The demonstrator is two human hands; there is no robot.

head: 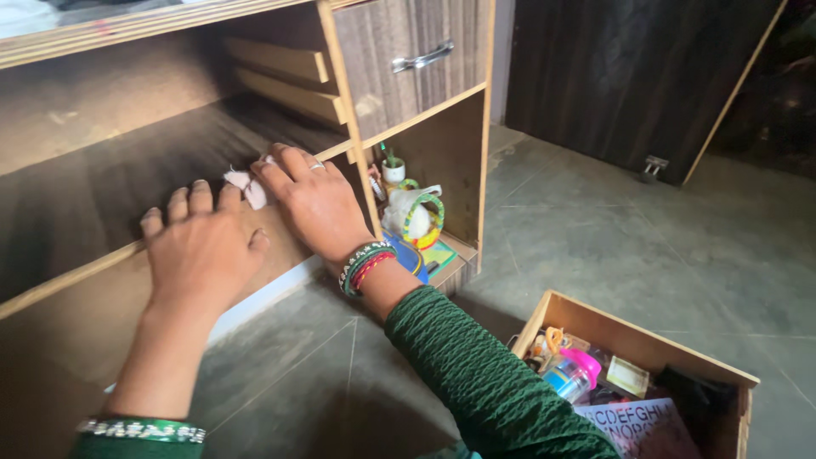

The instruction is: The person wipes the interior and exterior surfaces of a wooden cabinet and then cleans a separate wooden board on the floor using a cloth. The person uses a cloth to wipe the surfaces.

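Observation:
My right hand (313, 202) lies palm down on a small white cloth (245, 186) at the front of a dark wooden shelf (93, 200), fingers pressed over the cloth. My left hand (200, 246) rests flat on the shelf's front edge just left of it, fingers together, holding nothing. Both wrists carry beaded bangles, and green knit sleeves cover my arms.
A closed drawer with a metal handle (422, 58) sits above a side cubby (425, 217) stuffed with a small pot, a white bag and coloured rings. A removed wooden drawer (633, 340) full of small items stands on the grey tiled floor (595, 246) at lower right.

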